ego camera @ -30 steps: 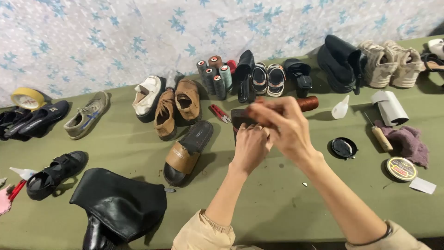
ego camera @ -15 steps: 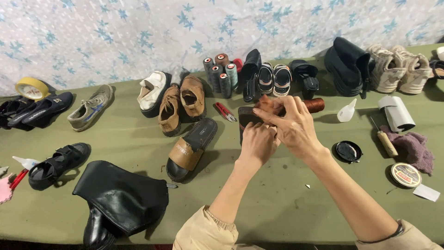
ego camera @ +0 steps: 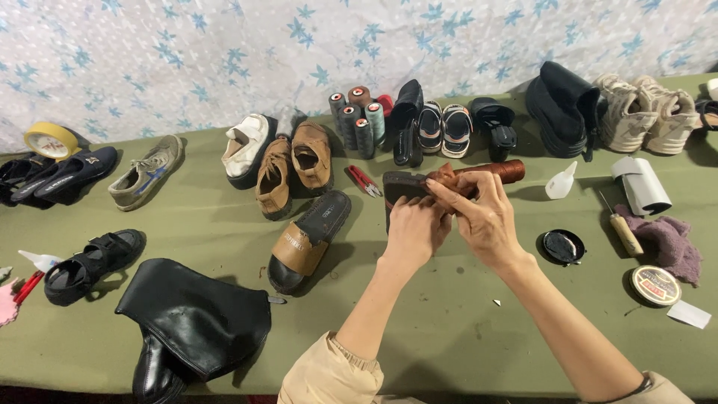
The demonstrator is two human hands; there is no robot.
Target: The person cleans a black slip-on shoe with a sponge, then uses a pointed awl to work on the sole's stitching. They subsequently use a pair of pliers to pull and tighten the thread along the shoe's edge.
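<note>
Both my hands hold a slide sandal with a dark sole [ego camera: 400, 187] and a brown strap above the green table. My left hand [ego camera: 413, 228] grips the sole from below and the near side. My right hand [ego camera: 482, 213] closes over the brown strap, fingers pressing on its top. Just behind my fingers lies a brown spool of thread [ego camera: 499, 171] on its side. The matching sandal [ego camera: 308, 238], brown strap on a black sole, lies flat on the table to the left of my hands.
Shoes line the back of the green table [ego camera: 449, 322], with several thread cones [ego camera: 357, 120] and red clippers [ego camera: 363, 180]. A black boot [ego camera: 187, 322] lies front left. To the right are a glue bottle [ego camera: 561, 182], black lid [ego camera: 562, 247], awl [ego camera: 621, 228], purple cloth [ego camera: 669, 239], polish tin [ego camera: 655, 285].
My hands have kept hold of the sandal and shifted slightly on it; the right fingers moved over the strap. The view has tilted a little, nothing else on the table moved.
</note>
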